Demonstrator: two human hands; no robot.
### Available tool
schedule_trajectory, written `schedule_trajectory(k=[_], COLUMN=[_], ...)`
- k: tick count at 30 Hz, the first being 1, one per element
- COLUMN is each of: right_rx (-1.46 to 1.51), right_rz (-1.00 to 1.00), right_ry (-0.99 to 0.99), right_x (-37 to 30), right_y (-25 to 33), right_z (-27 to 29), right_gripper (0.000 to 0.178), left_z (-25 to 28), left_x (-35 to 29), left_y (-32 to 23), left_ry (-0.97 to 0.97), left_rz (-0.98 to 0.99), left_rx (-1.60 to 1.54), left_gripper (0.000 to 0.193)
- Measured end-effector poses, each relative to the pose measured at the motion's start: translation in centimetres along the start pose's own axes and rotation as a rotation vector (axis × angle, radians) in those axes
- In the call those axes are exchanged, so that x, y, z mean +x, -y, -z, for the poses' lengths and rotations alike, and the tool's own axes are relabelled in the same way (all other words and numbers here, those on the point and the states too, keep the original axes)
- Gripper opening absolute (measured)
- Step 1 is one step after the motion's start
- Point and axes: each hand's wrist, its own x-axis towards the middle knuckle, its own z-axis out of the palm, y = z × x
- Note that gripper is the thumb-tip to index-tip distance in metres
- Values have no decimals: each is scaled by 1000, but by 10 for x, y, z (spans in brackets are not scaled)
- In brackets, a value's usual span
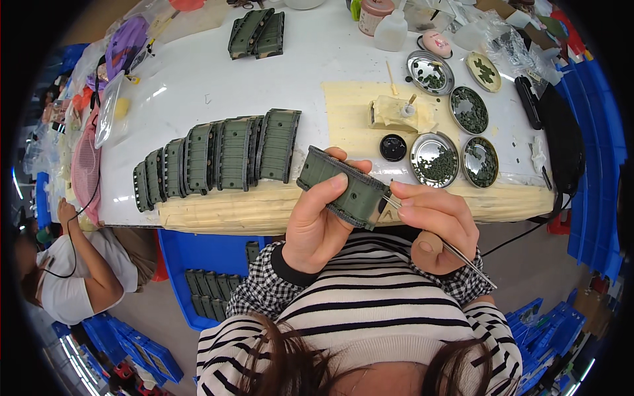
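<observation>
My left hand (321, 218) grips a green, slightly curved plastic part (345, 190) with dark ridged edges and a small round hole, thumb pressed on its face. In my right hand (439, 221) is a pair of metal tweezers (465, 259), its tips touching the part's right end, where a brown and dark patch shows. Whether a small piece sits between the tips, I cannot tell. A tan finger cot covers one right fingertip. Left of my hands stands a row of several similar green parts (224, 153) on the table.
Round metal dishes (434, 160) with small dark green pieces stand at the right, near a black lid (393, 148) and a tape-wrapped block (403, 113). More parts (256, 34) lie at the back. A blue bin (181, 254) sits below the table edge. Another person (86, 274) sits at left.
</observation>
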Motion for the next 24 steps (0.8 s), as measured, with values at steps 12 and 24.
schedule_trajectory(k=[12,24], right_rx=[-75,-39], right_rz=[74,96], right_ry=[-113,-119], right_x=[-6,-7], right_y=[-7,-10], right_z=[-11,-13], right_gripper=[21,21], left_z=[-1,1], left_x=[1,0], left_y=[6,5], left_ry=[15,53], left_rz=[-35,-23], left_rx=[-15,-56], left_gripper=[35,33])
